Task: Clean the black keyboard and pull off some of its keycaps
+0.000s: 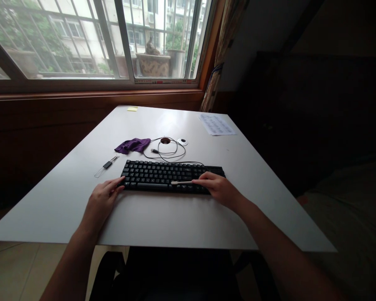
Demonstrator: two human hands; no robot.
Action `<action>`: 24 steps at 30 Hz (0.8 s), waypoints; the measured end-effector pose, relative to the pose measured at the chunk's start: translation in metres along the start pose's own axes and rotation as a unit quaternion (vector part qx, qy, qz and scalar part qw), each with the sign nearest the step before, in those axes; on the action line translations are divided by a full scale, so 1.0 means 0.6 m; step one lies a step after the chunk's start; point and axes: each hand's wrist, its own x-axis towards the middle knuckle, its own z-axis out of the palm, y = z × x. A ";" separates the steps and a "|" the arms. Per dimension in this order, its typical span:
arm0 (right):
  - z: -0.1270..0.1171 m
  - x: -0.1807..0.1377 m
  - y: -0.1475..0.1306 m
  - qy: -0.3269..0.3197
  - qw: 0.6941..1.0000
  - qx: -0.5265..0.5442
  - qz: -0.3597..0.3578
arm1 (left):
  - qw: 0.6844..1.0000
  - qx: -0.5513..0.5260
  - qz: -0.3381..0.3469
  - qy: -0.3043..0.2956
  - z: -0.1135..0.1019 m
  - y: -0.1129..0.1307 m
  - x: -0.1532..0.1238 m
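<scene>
— Where's the black plastic keyboard (163,173)?
— On the white table (175,221), left hand (102,200) open, fingertips at its corner; the right hand (221,190) pinches a thin pale stick (181,182), probably light, stiff, best held near its end.

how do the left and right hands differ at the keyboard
The left hand rests at the left end of the keyboard; the right hand lies on its right part. The right hand pinches a thin pale stick laid across the keys; the left hand holds nothing. Both touch the keyboard, palms down.
</scene>
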 end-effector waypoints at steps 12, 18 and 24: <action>-0.118 -0.168 0.100 -0.018 0.989 -0.085 0.121 | 1.000 0.013 -0.001 0.009 -0.001 0.007 -0.002; -0.183 -0.248 0.151 0.000 0.979 -0.110 0.172 | 1.000 0.016 -0.006 0.008 -0.002 0.009 -0.002; -0.182 -0.221 0.119 0.038 0.981 -0.087 0.170 | 0.999 0.011 -0.048 0.009 -0.003 0.009 -0.003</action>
